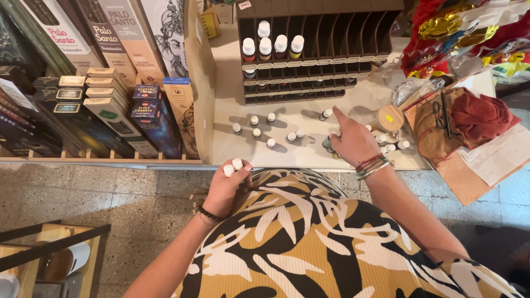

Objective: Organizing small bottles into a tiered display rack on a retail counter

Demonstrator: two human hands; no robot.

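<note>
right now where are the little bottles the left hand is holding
In the head view, the two white-capped bottles sit in the left hand, low centre-left at the counter's front edge, against the patterned top.

Bottles (271,132) scattered w/ gaps between

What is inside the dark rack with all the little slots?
The dark rack holds a few white-capped bottles in its upper left slots. Other upper slots look empty. The lower rows are too dark to tell.

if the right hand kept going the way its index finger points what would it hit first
Probably the lone white-capped bottle just beyond the right hand, up and to the left of the fingertip. Past that stands the dark rack. Depth is hard to judge.
</note>
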